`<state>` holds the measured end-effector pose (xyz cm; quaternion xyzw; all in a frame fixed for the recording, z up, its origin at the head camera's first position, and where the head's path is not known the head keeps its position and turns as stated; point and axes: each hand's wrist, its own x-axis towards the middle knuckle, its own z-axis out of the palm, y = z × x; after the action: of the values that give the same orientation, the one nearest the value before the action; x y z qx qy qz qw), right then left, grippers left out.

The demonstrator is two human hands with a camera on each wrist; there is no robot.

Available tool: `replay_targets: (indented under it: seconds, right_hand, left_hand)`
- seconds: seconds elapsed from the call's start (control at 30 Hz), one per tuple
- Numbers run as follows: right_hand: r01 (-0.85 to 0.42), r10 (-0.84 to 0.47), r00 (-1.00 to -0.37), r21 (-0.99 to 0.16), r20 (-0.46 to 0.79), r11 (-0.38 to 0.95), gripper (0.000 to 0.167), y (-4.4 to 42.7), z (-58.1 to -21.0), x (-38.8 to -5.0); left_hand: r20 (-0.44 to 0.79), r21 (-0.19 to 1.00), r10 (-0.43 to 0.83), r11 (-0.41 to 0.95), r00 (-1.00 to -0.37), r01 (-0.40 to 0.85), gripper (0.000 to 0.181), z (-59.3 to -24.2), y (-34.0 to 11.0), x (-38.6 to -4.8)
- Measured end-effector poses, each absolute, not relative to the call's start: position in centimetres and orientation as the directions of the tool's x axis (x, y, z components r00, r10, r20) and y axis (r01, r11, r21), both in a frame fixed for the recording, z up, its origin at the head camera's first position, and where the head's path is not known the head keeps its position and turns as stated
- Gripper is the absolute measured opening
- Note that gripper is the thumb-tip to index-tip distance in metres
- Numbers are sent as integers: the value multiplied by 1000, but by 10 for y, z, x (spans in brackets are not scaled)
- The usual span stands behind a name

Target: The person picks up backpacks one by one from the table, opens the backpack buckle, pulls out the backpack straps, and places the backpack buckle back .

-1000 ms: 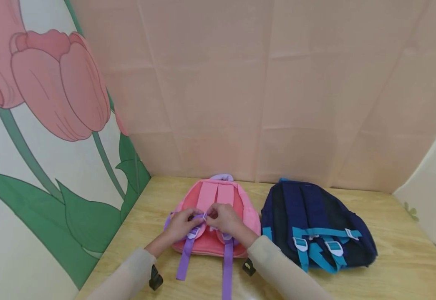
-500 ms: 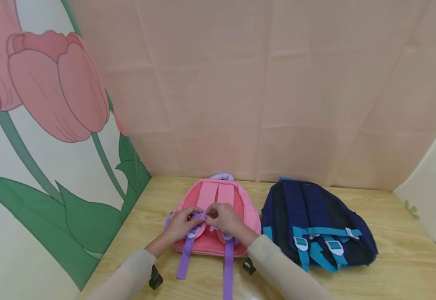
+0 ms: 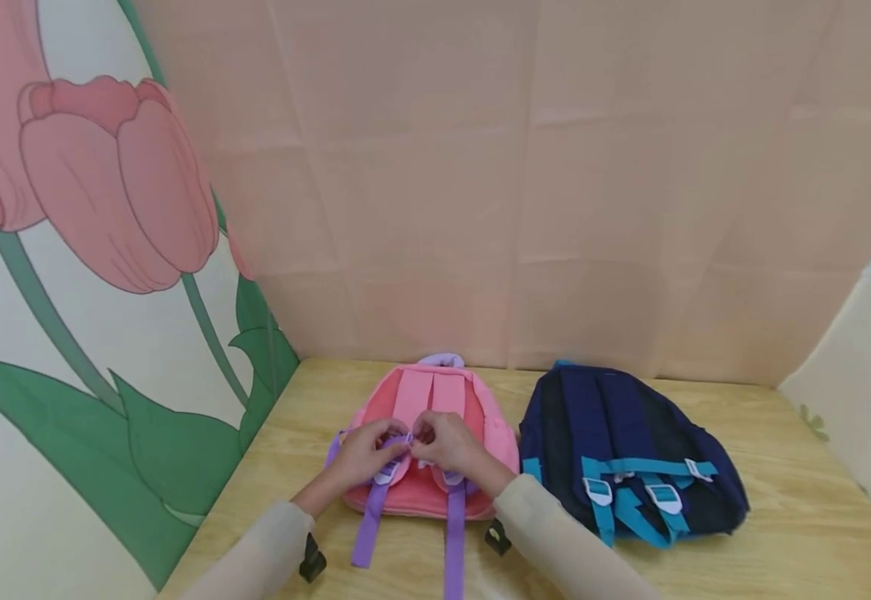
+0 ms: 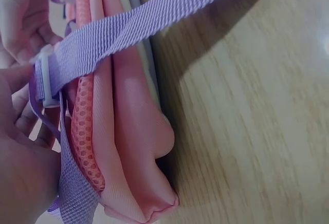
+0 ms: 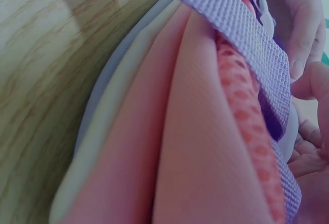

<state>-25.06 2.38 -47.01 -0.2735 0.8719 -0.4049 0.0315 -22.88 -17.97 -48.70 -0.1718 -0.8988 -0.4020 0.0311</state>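
Note:
A pink backpack [image 3: 493,433] lies strap side up, its purple straps [image 3: 454,533] trailing toward the front edge. Over its middle, my left hand [image 3: 363,450] pinches a purple strap near a small white buckle [image 3: 408,437]. Close against it on the right, my right hand [image 3: 450,442] has thumb and fingertips pinched at that buckle. The left wrist view shows the white buckle [image 4: 46,80] threaded with purple webbing [image 4: 123,31], fingers of both hands around it. In the right wrist view purple webbing [image 5: 241,39] crosses the pink bag's side [image 5: 205,131].
A navy backpack [image 3: 630,417] with teal straps lies right of the pink one. Black clips [image 3: 312,560] are beside both forearms. The wooden table [image 3: 773,533] meets a pinkish cloth backdrop [image 3: 555,208] behind and a tulip-printed wall [image 3: 112,192] at the left.
The head view has shifted slightly. Both hands stay at the buckle over the pink backpack, with only small finger movements.

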Motion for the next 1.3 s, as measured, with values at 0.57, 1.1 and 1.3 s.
replay_targets:
  seconds: [0.57, 1.1, 1.3]
  right_hand:
    - [-482, -512, -834, -719, 204, 500, 16, 27, -471, -257]
    - [-487, -499, -835, -733, 232, 474, 14, 25, -472, -256]
    - [-468, -511, -835, -751, 203, 466, 12, 25, -473, -254]
  left_hand:
    - [165, 723, 366, 587, -916, 364, 15, -478, -180, -234]
    - [158, 749, 381, 555, -911, 362, 17, -478, -185, -234]
    - [120, 751, 366, 575, -923, 326, 23, -479, -192, -232]
